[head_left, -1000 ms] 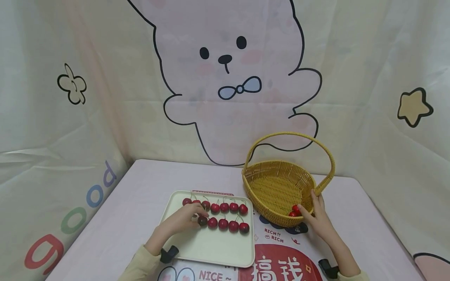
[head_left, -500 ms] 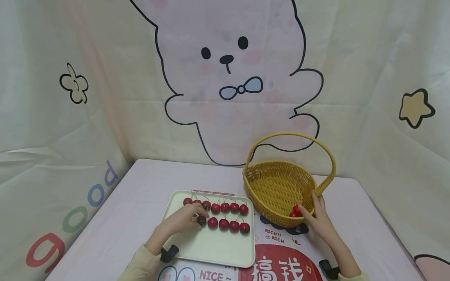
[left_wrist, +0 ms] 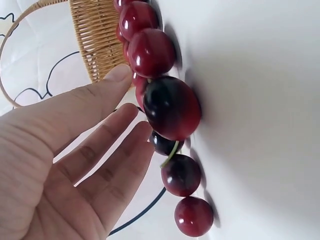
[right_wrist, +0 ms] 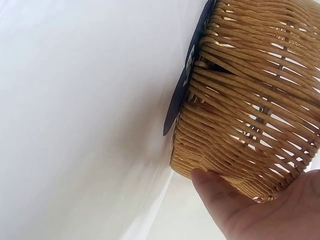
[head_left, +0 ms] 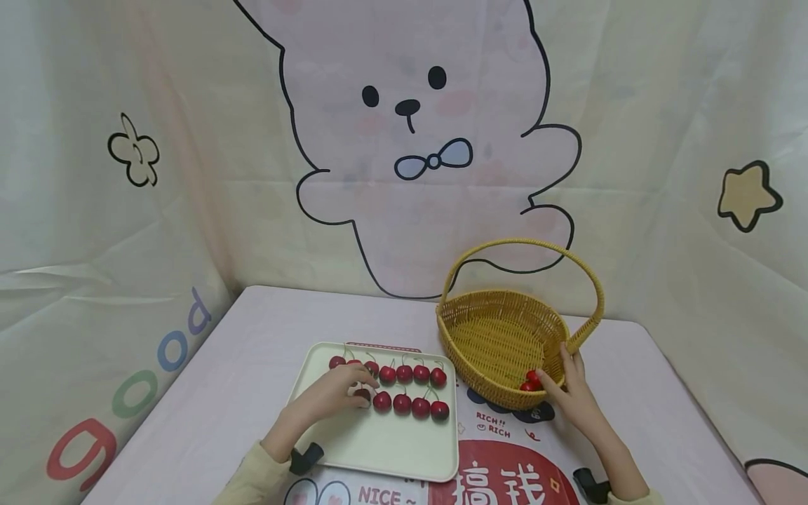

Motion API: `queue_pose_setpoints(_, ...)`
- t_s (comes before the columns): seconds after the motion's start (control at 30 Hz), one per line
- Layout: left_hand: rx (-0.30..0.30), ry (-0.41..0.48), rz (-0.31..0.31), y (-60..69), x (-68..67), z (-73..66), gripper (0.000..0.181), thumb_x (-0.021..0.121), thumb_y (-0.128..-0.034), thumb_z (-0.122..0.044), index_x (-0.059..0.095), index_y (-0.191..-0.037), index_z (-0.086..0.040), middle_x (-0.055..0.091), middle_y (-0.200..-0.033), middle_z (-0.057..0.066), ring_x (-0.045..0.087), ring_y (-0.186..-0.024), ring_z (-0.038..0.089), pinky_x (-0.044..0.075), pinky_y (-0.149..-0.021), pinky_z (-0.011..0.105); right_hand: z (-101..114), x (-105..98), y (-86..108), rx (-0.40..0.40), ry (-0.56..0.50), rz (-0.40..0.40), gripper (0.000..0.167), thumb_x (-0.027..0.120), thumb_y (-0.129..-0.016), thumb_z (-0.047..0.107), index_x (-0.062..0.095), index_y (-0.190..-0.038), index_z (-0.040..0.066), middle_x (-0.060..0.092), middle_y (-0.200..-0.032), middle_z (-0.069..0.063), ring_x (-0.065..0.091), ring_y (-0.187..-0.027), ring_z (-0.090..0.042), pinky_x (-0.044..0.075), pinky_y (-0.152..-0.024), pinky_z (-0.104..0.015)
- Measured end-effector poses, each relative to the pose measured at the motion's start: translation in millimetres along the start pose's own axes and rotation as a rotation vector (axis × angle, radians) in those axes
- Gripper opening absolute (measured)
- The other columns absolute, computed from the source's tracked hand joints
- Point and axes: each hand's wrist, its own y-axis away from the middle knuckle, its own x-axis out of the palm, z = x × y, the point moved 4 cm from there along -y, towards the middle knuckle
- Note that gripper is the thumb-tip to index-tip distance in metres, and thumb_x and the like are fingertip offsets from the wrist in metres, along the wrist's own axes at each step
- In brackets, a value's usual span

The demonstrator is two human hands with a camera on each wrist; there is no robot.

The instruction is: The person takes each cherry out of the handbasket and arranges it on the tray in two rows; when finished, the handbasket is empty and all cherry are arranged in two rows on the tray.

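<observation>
Two rows of dark red cherries (head_left: 401, 403) lie on a cream tray (head_left: 385, 449). My left hand (head_left: 328, 394) is over the left end of the front row. In the left wrist view its thumb and fingers (left_wrist: 117, 75) are spread beside a nearly black cherry (left_wrist: 172, 107), with a gap between them. My right hand (head_left: 574, 396) holds the near right rim of a yellow wicker basket (head_left: 492, 337), close to the handle's base. Several bright red cherries (head_left: 532, 381) sit inside the basket by that thumb. The right wrist view shows one finger (right_wrist: 212, 192) against the woven outer wall.
The basket's tall arched handle (head_left: 524, 240) rises above its bowl. A printed mat (head_left: 505, 463) lies under the tray and basket on the white-covered table (head_left: 189, 421). A cloth backdrop (head_left: 410, 231) with a bear drawing stands behind the table.
My left hand has shifted slightly right and covers more of the end cherry in the front row. My right hand and the basket look unmoved.
</observation>
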Motion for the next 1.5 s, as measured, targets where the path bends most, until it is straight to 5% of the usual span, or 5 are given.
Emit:
queue_pose_setpoints(0.53,0.112,0.029,-0.125,-20.4,14.2,-37.9,0.022,0.069,-0.0833,-0.015,0.069,-0.105,-0.01,0.065,-0.1,-0.003,0.06,-0.094,0.014,0.05,-0.08,0.023,-4.1,1.2,-2.1,-0.012,0.003,-0.009,0.086,0.052,-0.092,0.037,-0.003,-0.146,-0.002,-0.011,-0.151,-0.024,0.018,-0.128,-0.057,0.025,-0.093,-0.071)
queue_pose_setpoints(0.93,0.17,0.057,-0.072,-58.5,31.3,-81.1,0.023,0.065,-0.0871,-0.022,0.067,-0.11,-0.018,0.063,-0.104,-0.006,0.058,-0.097,0.011,0.047,-0.084,0.02,0.2,0.2,0.1,-0.004,-0.008,0.001,0.085,0.052,-0.093,0.035,-0.004,-0.146,-0.002,-0.012,-0.151,-0.024,0.017,-0.13,-0.056,0.023,-0.096,-0.07)
queue_pose_setpoints(1.5,0.242,0.085,-0.107,-122.1,54.0,-122.4,0.026,0.062,-0.089,-0.025,0.066,-0.112,-0.015,0.064,-0.108,-0.005,0.058,-0.098,0.006,0.046,-0.083,0.013,-0.4,0.9,-0.3,0.008,-0.011,0.0,0.085,0.051,-0.093,0.036,-0.003,-0.146,-0.002,-0.013,-0.151,-0.024,0.017,-0.13,-0.056,0.023,-0.096,-0.07)
